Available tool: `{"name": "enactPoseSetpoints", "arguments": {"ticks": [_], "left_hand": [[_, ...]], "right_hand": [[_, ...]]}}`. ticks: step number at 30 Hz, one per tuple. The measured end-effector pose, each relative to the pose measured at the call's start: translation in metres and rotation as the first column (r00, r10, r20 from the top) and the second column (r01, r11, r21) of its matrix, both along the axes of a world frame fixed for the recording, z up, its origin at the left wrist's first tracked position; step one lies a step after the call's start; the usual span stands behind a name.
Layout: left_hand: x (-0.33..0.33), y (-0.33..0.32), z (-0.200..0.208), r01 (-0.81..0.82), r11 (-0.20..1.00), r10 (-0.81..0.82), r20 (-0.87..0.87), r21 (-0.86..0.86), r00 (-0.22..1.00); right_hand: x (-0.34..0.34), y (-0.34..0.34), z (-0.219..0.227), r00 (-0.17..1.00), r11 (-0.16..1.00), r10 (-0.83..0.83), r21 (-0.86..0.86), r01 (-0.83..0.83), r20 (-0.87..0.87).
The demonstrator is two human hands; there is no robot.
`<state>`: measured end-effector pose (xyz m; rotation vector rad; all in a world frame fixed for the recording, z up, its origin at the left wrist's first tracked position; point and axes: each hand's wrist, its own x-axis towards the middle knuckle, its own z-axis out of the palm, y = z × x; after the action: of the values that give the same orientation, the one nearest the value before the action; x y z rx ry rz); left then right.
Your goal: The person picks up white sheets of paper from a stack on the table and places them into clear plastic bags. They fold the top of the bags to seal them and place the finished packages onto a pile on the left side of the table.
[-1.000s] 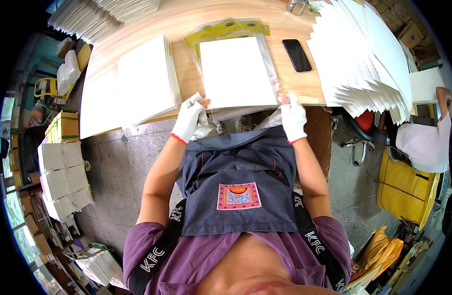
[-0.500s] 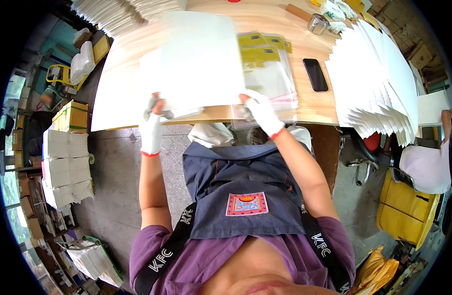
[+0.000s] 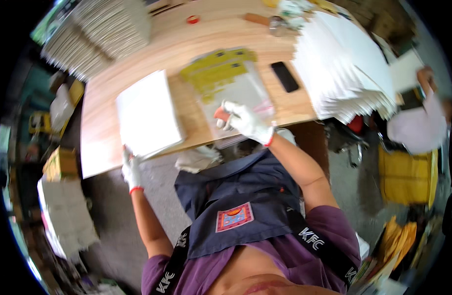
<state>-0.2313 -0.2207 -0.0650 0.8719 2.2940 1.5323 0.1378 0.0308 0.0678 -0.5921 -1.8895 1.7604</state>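
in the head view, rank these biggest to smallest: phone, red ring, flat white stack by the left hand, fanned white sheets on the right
1. fanned white sheets
2. flat white stack
3. phone
4. red ring

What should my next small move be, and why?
I'd probably lower the right hand to the near edge of the clear plastic sleeves and pinch the top one: that hand is over their near end and seems to hold nothing, while the left hand is at the near left corner of the white sheet stack.
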Motion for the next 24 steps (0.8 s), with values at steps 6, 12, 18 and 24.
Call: {"name": "enactPoseSetpoints", "arguments": {"ticks": [6, 12, 18, 24], "left_hand": [[0.016, 0.007, 0.033, -0.063, 0.922, 0.013, -0.132, -0.382, 0.991], [0.07, 0.057, 0.063, -0.002, 0.993, 0.106, -0.875, 0.119, 0.472], [0.22, 0.136, 0.079, 0.642, 0.729, -0.594, -0.686, -0.238, 0.421], [0.251, 0.201, 0.054, 0.463, 0.65, -0.751, -0.604, -0.603, 0.267]], "right_hand": [[0.171, 0.044, 0.139, 0.696, 0.091, -0.68, 0.914, 0.394, -0.232], [0.264, 0.116, 0.177, 0.444, 0.004, -0.894, 0.992, -0.128, 0.061], [0.279, 0.12, 0.176, 0.462, -0.041, -0.886, 0.987, -0.157, 0.037], [0.282, 0.038, 0.168, 0.598, -0.221, -0.778, 0.975, 0.023, -0.191]]}}
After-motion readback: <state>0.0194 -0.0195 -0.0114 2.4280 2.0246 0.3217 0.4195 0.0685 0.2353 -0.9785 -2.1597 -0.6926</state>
